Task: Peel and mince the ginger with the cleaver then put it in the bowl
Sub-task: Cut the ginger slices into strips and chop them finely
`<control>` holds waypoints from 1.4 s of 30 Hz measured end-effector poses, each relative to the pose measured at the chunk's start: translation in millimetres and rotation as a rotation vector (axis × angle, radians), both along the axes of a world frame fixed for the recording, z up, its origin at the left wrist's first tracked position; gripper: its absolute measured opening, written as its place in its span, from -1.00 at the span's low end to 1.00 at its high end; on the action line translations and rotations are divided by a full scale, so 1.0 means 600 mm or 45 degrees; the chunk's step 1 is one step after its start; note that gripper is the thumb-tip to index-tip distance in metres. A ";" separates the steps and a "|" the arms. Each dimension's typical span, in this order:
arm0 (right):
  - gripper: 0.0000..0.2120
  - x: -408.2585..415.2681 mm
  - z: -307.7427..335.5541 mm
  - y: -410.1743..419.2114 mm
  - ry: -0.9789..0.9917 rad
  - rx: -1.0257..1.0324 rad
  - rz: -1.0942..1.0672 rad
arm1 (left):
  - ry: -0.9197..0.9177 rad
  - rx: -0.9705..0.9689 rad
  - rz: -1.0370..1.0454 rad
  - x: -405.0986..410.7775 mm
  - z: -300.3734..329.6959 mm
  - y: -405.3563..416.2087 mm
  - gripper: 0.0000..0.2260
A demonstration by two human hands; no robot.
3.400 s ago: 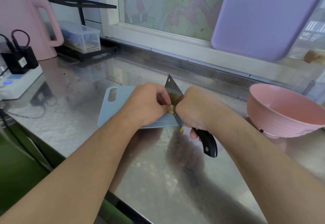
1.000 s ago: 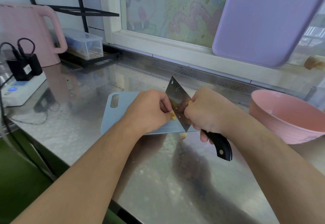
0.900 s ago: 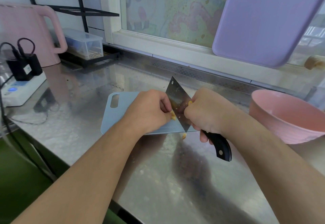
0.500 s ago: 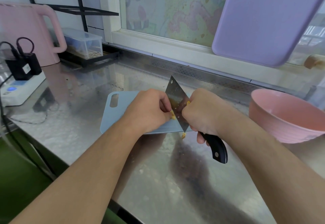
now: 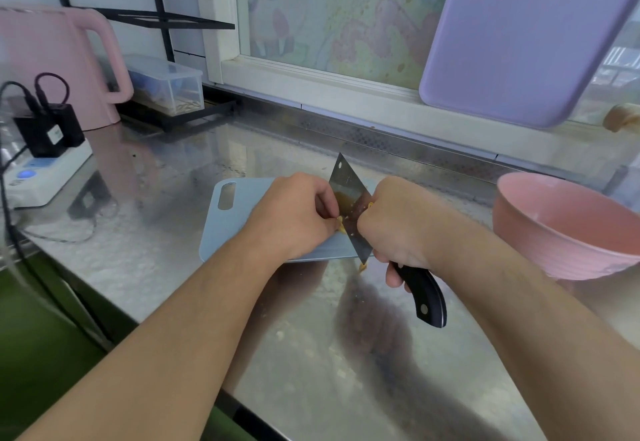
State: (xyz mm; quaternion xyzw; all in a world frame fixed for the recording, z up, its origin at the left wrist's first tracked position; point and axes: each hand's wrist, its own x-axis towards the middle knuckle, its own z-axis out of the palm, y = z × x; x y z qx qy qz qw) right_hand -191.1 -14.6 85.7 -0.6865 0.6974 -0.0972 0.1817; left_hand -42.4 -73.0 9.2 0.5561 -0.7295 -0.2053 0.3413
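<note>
A person's two bare arms reach over a shiny steel bench [image 5: 145, 260]. On it, toward the middle, lies a pale blue cutting board [image 5: 239, 229] with a slot handle at its left end. Above the board's right part, the right hand [image 5: 398, 226] grips a cleaver [image 5: 348, 198], fingers curled round the top of its black riveted handle, which sticks out below the fist toward the bench's near edge. The blade stands on edge, tip pointing up and away, with brownish smears on its face. The left hand [image 5: 298, 215] has its fingers curled, pinching a small yellow piece of ginger [image 5: 341, 225] against the blade's left face, just over the board. A tiny ginger scrap [image 5: 362, 268] lies on the bench just off the board's near edge.

At the bench's right edge stands a pink bowl [image 5: 561, 232], its inside showing no contents. At the far left corner are a pink kettle [image 5: 59, 66], a clear lidded box [image 5: 166, 84] and a white power strip [image 5: 45, 174] with black plugs. A lilac board [image 5: 519, 32] leans against the window.
</note>
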 end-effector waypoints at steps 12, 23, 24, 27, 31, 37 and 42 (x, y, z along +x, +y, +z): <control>-0.73 0.008 0.001 -0.001 -0.099 0.045 -0.026 | -0.015 0.004 0.009 0.000 0.006 0.004 -0.87; -0.74 0.004 -0.009 0.008 -0.089 0.048 -0.018 | -0.021 0.036 0.000 0.000 0.011 0.010 -0.88; -0.74 0.001 -0.008 0.007 -0.115 0.058 -0.027 | -0.020 0.038 -0.007 0.000 0.012 0.010 -0.87; -0.81 -0.007 -0.002 0.003 -0.170 0.113 -0.031 | -0.006 0.043 -0.014 0.002 0.011 0.008 -0.86; -0.83 -0.024 0.005 -0.003 -0.248 0.084 -0.100 | 0.061 0.041 0.018 0.005 0.005 0.000 -0.84; -0.84 -0.029 0.009 -0.005 -0.311 0.062 -0.129 | 0.119 0.025 0.041 0.006 0.003 -0.006 -0.83; -0.89 -0.020 0.008 -0.001 -0.309 0.071 -0.094 | 0.098 0.039 0.005 0.005 0.005 0.000 -0.84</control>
